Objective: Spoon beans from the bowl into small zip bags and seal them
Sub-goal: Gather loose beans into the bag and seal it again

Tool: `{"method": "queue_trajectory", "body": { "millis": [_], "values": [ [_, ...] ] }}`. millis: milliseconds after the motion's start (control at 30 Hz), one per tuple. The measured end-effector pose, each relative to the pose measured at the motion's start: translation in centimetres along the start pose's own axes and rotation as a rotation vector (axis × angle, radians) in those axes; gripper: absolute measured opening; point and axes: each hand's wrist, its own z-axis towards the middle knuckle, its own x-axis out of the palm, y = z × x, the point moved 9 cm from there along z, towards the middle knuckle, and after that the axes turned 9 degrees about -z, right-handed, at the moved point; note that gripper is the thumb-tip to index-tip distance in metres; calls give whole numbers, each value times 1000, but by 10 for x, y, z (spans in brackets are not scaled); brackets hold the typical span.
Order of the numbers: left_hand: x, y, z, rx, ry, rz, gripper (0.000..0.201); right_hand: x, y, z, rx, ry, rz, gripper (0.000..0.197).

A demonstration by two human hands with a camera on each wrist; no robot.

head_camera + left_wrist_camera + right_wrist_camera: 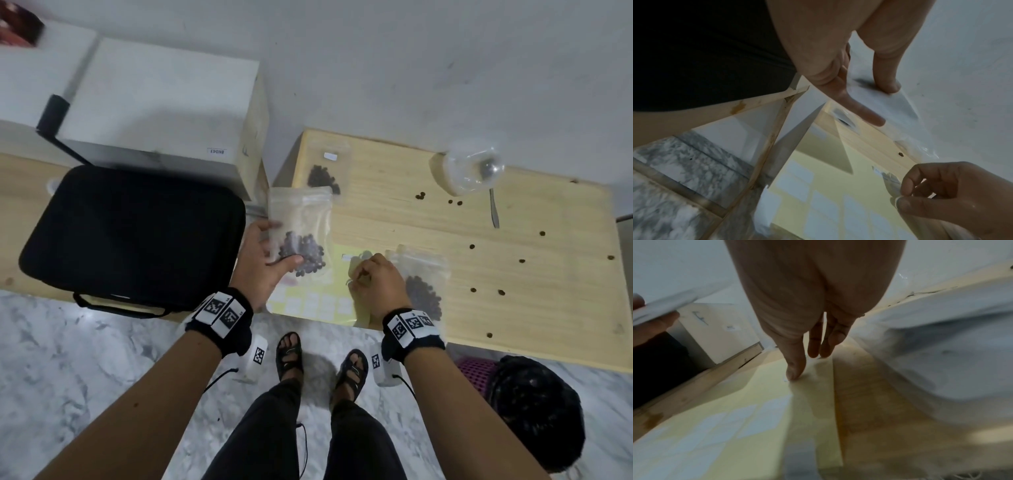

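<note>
Head-view coverage took in the whole wooden table (534, 308), whereas each wrist view showed little beyond fingers and the label sheet. Only the head view showed the clear bowl (474, 171) at the far edge with a metal spoon (493, 209) leaning out of it toward the person, and dark loose beans (472, 246) scattered across the right half of the tabletop.

The left hand (265, 260) held a clear zip bag (301, 233) lifted above the table's left edge, thumb on the near face and fingers behind; dark beans filled its lower part. The left wrist view confirmed this grip, with the fingers (885, 81) pressed flat against soft, glossy film.

The right hand (376, 284) rested on the pale yellow label sheet (311, 301) near the front edge. The left wrist view showed its thumb and forefinger pinching a small label (890, 178) partly peeled up from the sheet; the right wrist view showed only the thumb tip down on the backing.

A second filled bag (423, 287) lay flat just right of that hand, and a third bag (325, 171) lay at the far left corner. White rectangular stickers lined the sheet's near portion.

A black soft case (130, 236) lay well left of the table, across a narrow gap. Open wood surface remained between the bags and the bowl.
</note>
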Motion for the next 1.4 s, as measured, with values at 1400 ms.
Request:
{"method": "queue_trajectory", "body": {
  "millis": [1400],
  "values": [
    [61, -387, -56, 653, 162, -173, 20, -448, 176, -114, -487, -733, 614, 6]
  ]
}}
